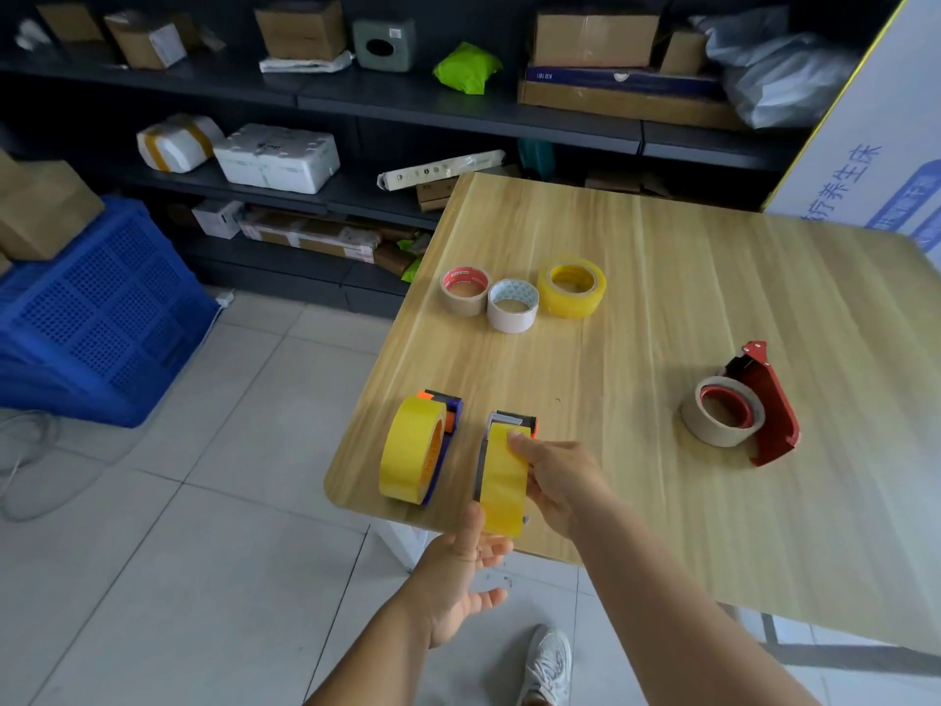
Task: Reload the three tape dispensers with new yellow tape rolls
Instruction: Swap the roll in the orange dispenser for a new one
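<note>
Two dispensers loaded with yellow tape stand near the wooden table's [662, 277] front left corner. The left one, a blue dispenser [415, 448], stands alone. My right hand [557, 476] grips the yellow roll of the middle dispenser [504, 466], thumb on the tape's top. My left hand [466, 568] is just below the table edge under that dispenser, thumb up against it, fingers spread. A red dispenser [764, 400] lies at the right with a brown tape roll [723, 410] in it. One loose yellow roll [571, 286] sits mid-table.
A brown roll with a red core [464, 290] and a white roll [513, 304] lie beside the loose yellow one. Dark shelves with boxes [305, 94] stand behind. A blue crate [97, 308] sits on the tiled floor at left. A white panel [886, 160] leans at the right.
</note>
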The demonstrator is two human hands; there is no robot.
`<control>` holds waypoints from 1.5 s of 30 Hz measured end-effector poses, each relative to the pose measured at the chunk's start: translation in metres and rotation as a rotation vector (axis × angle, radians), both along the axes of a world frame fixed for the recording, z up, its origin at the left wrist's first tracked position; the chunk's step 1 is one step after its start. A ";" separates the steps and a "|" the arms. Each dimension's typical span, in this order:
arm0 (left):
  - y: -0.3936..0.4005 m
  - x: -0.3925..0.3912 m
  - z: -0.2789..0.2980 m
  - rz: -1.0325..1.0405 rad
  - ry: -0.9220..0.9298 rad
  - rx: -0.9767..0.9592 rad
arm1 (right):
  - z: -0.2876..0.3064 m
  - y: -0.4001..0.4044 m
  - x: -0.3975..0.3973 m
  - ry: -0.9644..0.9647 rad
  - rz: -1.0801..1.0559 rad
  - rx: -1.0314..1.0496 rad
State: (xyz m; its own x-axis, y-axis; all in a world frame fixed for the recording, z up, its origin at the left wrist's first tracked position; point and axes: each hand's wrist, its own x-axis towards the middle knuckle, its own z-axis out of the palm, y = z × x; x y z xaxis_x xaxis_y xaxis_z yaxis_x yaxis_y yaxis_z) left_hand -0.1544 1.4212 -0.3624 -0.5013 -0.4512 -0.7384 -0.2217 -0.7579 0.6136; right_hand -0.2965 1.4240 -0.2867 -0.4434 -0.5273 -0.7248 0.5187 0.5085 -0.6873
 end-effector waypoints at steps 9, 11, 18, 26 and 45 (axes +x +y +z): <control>-0.007 -0.008 0.004 -0.062 -0.030 0.004 | -0.009 -0.007 -0.004 0.038 0.012 -0.015; -0.008 -0.008 0.004 -0.080 -0.038 0.001 | -0.009 -0.009 -0.005 0.054 0.017 -0.003; -0.011 -0.010 0.013 -0.170 -0.108 0.024 | -0.012 -0.006 -0.002 0.139 -0.016 0.019; -0.008 -0.011 0.026 -0.025 -0.379 -0.558 | -0.019 -0.002 0.008 0.258 -0.033 0.037; -0.033 -0.021 0.060 -0.396 -0.432 -1.066 | -0.008 0.027 0.017 0.578 0.310 0.013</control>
